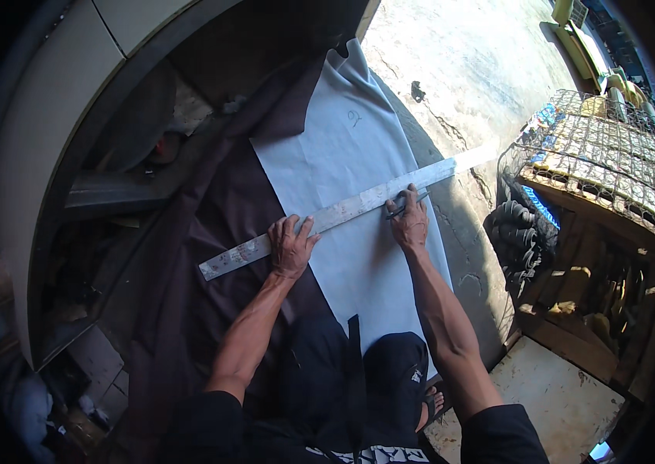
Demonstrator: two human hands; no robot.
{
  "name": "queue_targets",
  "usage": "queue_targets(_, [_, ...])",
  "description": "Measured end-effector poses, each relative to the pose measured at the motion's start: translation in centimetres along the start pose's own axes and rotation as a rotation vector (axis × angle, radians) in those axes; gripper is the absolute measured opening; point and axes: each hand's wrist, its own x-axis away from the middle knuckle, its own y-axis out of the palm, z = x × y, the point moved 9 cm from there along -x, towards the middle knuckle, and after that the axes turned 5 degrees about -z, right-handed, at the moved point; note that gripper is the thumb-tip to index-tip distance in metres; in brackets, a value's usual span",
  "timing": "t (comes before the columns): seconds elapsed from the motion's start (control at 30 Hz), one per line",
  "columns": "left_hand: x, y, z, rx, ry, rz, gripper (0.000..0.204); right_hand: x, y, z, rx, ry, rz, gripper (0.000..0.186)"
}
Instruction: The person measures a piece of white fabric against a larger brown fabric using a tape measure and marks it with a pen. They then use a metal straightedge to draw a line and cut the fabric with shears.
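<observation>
The fingers [294, 229] of the left hand [290, 249] are spread and pressed flat across the lower-left stretch of a long metal straightedge [343, 210], pinning it down. The fingers [412, 199] of the right hand [410, 223] are curled around a small dark tool [401, 203], which looks like a pair of scissors or a marking tool; its exact kind is too small to tell. Its tip sits right at the near edge of the straightedge.

The straightedge lies diagonally across a sheet of pale grey material [347, 162], its long axis rising from lower left to upper right. Its left end overhangs onto the dark brown fabric [211, 209] spread underneath, and its right end reaches past the sheet's edge into sunlight on the concrete floor [466, 62]. Both hands rest on the edge facing the person, the left toward the lower end, the right near the middle. The longer free run of the straightedge extends up and to the right, away from the right hand, which is the nearer hand to that stretch.

The person crouches on the sheet in dark trousers, with a sandalled foot [433, 404] showing at its lower edge. To the right stand a wire spring frame [613, 147] on a wooden rack and a heap of dark rubbery strips [517, 232]. A curved pale vehicle panel [41, 147] fills the left.
</observation>
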Motion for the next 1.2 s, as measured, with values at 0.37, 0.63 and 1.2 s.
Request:
queue_targets(0.37, [0.2, 0.4, 0.1, 0.041, -0.006, -0.003, 0.050, -0.3, 0.2, 0.1, 0.009, -0.022, -0.017, 0.042])
queue_targets(0.63, [0.7, 2.3, 5.8, -0.119, -0.101, -0.268, 0.064, -0.4, 0.1, 0.7, 0.054, -0.001, -0.089, 0.049])
queue_targets(1.2, [0.1, 3.2, 6.3, -0.021, -0.216, -0.348, 0.084, 2.3, 8.3, -16.6, -0.514, -0.208, -0.548, 0.028])
